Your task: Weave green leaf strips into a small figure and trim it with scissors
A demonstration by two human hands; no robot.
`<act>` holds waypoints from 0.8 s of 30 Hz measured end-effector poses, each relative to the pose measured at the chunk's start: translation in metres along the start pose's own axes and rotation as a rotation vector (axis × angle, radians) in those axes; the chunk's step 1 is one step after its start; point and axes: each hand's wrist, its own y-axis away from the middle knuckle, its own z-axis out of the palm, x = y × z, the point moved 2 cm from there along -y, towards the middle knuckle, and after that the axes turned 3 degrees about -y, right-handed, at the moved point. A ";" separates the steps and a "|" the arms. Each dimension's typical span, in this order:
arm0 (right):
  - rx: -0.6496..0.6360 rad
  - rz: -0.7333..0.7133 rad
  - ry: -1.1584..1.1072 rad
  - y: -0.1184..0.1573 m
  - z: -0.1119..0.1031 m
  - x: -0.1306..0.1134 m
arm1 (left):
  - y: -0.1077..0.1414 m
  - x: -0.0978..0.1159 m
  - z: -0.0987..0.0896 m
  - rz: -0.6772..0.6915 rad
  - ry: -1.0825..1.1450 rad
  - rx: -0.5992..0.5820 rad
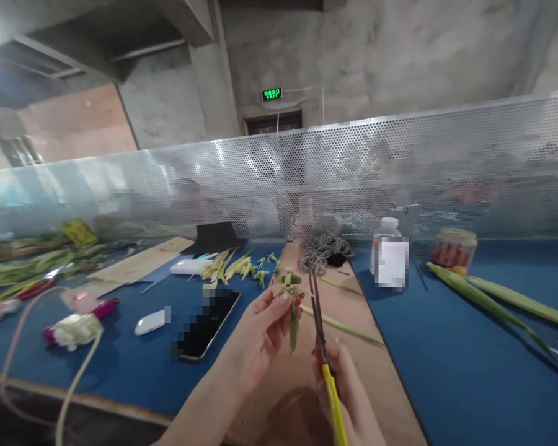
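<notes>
My left hand (265, 325) pinches a small knotted piece of green leaf (294, 325) over a brown board, with a narrow tail hanging down and thin pale ends at the top. My right hand (346, 381) is closed around scissors (338, 409) with yellow and red handles. Their dark blades point away from me, just right of the leaf piece and close to my left fingertips. The blades look slightly apart; whether they touch a pale strand there I cannot tell. Long green leaf strips (348, 326) lie on the board behind the scissors.
A dark phone (209, 328), a white case (149, 323) and small leaf pieces (242, 267) lie left. Grey cord (325, 248) is heaped behind the board (376, 396). Right are a white bottle (389, 224), a can (454, 248) and long leaves (493, 303). A perforated metal screen (400, 167) borders the back.
</notes>
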 end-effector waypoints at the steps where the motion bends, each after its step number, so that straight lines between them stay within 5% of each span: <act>1: 0.016 -0.007 -0.014 0.001 0.000 0.001 | 0.001 0.000 0.000 -0.005 0.011 0.005; 17: -0.060 0.190 -0.180 0.003 -0.003 -0.019 | 0.006 0.001 0.006 -0.018 -0.078 -0.043; 24: -0.103 0.126 -0.124 0.001 -0.002 -0.012 | 0.006 0.000 0.008 -0.020 -0.075 -0.033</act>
